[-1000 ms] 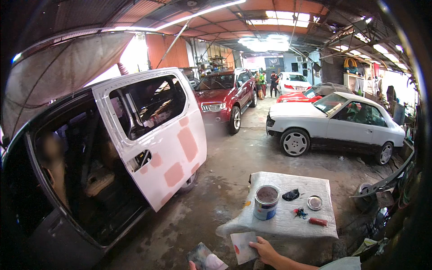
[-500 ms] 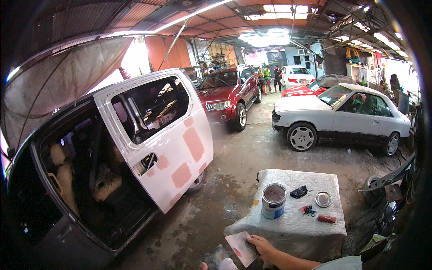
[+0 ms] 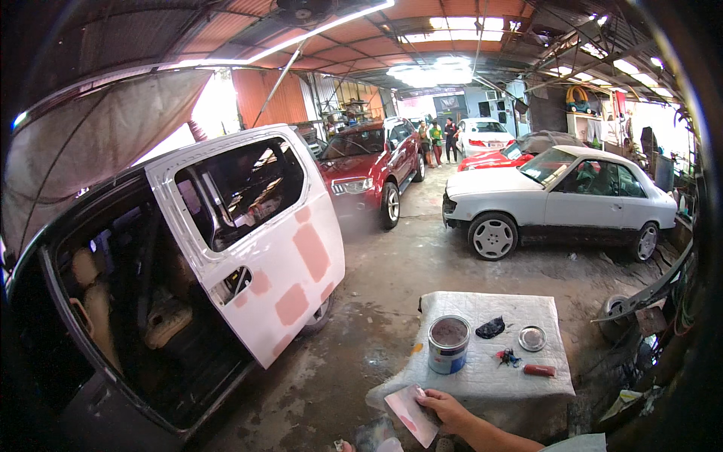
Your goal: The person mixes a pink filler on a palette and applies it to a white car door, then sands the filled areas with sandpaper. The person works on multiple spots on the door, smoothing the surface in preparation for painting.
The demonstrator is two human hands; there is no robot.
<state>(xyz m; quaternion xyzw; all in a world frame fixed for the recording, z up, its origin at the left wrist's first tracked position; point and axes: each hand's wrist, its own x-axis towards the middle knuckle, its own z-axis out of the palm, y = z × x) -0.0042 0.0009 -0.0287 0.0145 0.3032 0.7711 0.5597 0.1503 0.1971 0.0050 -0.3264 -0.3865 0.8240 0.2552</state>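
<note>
Fingers [image 3: 426,398] of my right hand [image 3: 449,413] pinch a pale plate [image 3: 408,419]: holding, I judge; next needs steadiness; left hand [image 3: 345,447], grip unclear.

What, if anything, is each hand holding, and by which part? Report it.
The right hand grips a flat pale sheet near its upper right corner. The left hand is mostly out of frame beside a smeared plate; its hold cannot be told.
</note>
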